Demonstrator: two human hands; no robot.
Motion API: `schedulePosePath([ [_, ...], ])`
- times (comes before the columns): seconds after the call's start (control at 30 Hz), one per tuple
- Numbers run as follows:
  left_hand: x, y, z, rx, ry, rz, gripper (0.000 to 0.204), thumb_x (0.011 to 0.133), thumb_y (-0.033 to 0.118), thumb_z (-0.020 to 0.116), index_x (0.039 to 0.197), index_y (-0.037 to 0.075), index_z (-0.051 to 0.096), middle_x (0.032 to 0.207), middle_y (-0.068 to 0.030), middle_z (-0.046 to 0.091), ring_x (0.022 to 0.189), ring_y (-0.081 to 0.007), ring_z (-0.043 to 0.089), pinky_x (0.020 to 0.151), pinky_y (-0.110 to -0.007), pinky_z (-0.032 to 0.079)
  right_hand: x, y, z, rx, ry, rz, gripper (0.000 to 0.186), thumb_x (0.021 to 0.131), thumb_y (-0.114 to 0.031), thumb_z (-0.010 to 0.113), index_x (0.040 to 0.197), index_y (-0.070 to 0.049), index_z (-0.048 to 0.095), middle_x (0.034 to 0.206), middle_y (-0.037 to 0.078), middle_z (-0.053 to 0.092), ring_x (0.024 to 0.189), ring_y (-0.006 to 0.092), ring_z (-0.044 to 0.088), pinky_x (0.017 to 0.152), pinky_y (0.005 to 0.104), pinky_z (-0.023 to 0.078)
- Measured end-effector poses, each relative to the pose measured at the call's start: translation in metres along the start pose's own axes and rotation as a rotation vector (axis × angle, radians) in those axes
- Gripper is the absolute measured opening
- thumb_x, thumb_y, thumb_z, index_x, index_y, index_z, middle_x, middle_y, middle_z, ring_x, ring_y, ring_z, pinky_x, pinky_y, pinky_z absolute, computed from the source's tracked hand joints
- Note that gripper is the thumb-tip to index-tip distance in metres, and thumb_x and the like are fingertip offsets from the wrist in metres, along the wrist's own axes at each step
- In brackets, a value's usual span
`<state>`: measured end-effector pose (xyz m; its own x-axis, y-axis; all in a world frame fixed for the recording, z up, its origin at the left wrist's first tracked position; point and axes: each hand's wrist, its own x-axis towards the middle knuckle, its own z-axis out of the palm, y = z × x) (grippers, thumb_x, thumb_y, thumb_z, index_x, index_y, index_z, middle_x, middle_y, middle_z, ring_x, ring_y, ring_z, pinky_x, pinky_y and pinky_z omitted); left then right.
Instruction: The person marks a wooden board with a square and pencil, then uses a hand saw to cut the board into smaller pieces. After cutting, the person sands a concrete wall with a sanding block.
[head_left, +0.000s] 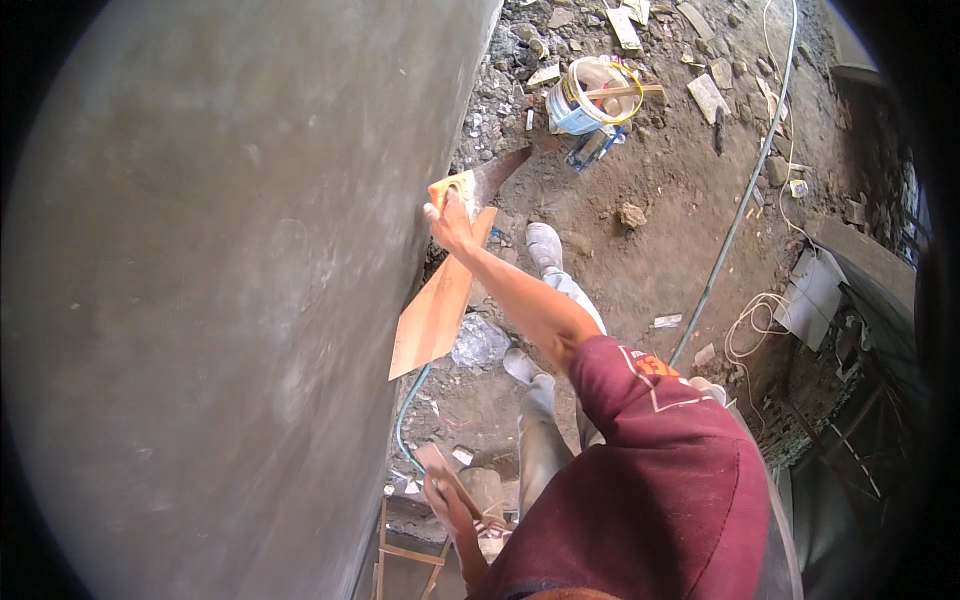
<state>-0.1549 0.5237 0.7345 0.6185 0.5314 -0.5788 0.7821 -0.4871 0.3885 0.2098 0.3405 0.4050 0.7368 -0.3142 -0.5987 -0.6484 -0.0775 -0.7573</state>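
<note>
My right hand [452, 222] is wrapped round the orange-yellow handle of what looks like a hand saw [490, 182], close beside a smooth grey wall [230, 270]. Its dusty blade tapers away from the wall. Just below this hand stretches a light brown wooden board [436, 318], running along the wall; whether the hand also touches it, I cannot tell. Lower in the view, my left hand [450, 502] grips a flat brown piece of wood [440, 468] near the foot of the wall. Part of that piece is hidden by the fingers.
A white bucket [572, 112] with a yellow handle holds a wooden piece, and a blue-handled tool [596, 146] lies beside it. Rubble covers the ground. A green hose [735, 225] and a pale cord [738, 335] run along the right. A wooden frame [412, 553] stands below.
</note>
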Motion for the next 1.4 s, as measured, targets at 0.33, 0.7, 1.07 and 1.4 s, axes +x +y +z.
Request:
schedulePosePath([
  [0.33, 0.019, 0.181, 0.027, -0.322, 0.091, 0.339, 0.051, 0.099, 0.027, 0.055, 0.135, -0.009, 0.05, 0.134, -0.027, 0.056, 0.124, -0.0369, 0.055, 0.104, -0.041, 0.042, -0.353, -0.125, -0.174, 0.409, -0.617, 0.028, 0.053, 0.098, -0.036, 0.061, 0.135, 0.0, 0.05, 0.119, 0.014, 0.064, 0.106, 0.0199, 0.062, 0.087, 0.0348, 0.05],
  [0.7, -0.068, 0.224, -0.281, -0.203, 1.009, 1.329, 0.05, 0.095, 0.019, 0.063, 0.138, -0.003, 0.048, 0.13, -0.0182, 0.058, 0.119, -0.0336, 0.055, 0.102, -0.045, 0.043, -0.456, -0.489, -0.188, 0.446, 0.092, -1.3, 0.024, 0.094, -0.02, 0.063, 0.102, 0.002, 0.058, 0.09, 0.01, 0.066, 0.074, 0.0163, 0.063, 0.064, 0.0336, 0.05],
  [1.07, -0.062, 0.176, -0.461, 0.368, 2.064, 1.16, 0.043, 0.1, 0.036, 0.058, 0.128, 0.004, 0.061, 0.13, -0.0122, 0.057, 0.121, -0.0306, 0.053, 0.101, -0.042, 0.045, -0.507, -0.614, -0.144, 0.262, 0.413, -1.599, 0.021, 0.093, -0.015, 0.053, 0.098, 0.002, 0.042, 0.077, 0.029, 0.061, 0.077, 0.0468, 0.062, 0.064, 0.0524, 0.047],
  [1.4, -0.055, 0.186, -0.473, 0.413, 2.143, 1.118, 0.039, 0.1, 0.039, 0.058, 0.118, 0.006, 0.069, 0.13, -0.0087, 0.056, 0.125, -0.0294, 0.051, 0.101, -0.042, 0.045, -0.512, -0.649, -0.161, 0.308, 0.268, -1.764, 0.038, 0.093, -0.014, 0.058, 0.119, 0.009, 0.042, 0.094, 0.03, 0.062, 0.083, 0.0454, 0.064, 0.07, 0.0471, 0.052],
])
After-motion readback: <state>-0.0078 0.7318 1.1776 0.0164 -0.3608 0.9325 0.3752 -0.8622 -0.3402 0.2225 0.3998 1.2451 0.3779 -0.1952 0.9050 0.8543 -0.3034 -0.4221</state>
